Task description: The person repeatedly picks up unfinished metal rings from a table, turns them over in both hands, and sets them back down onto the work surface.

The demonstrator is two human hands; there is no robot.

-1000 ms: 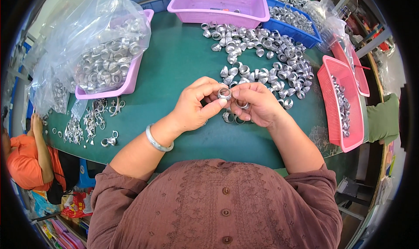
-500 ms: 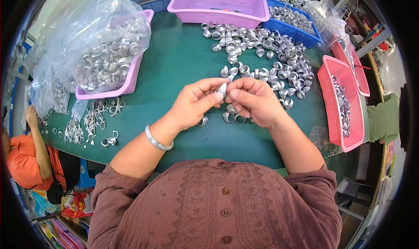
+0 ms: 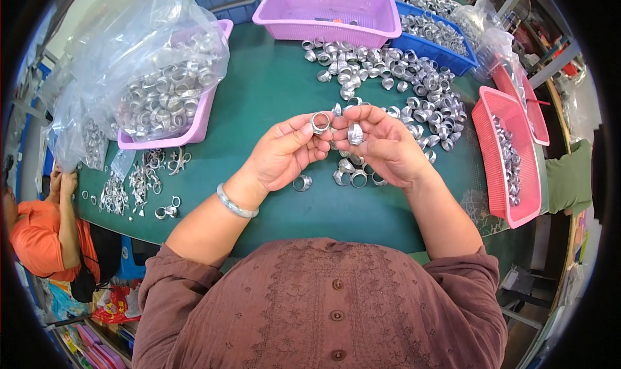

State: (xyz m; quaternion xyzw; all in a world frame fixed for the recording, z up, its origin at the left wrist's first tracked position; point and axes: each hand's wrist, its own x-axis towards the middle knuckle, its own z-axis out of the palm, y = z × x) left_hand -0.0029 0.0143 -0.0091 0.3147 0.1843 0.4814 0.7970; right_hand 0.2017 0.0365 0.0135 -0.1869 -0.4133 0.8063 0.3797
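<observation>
Ring (image 3: 321, 113) is sitting pinched in left hand (image 3: 279, 150), right hand (image 3: 396, 152) pinching second ring (image 3: 355, 134); slackening either is risking mix-up with two-o'clock pile (image 3: 442, 114).

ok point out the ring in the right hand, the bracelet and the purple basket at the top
Ring (image 3: 355, 134) in the right hand (image 3: 392, 150): head view, on its broad face.
Bracelet (image 3: 231, 206): head view, on its band.
Purple basket (image 3: 323, 32): head view, on its front wall.

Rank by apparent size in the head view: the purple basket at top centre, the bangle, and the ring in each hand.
1. Purple basket
2. Bangle
3. Ring in the left hand and other ring in the right hand: unranked, close in size and turned differently.
</observation>
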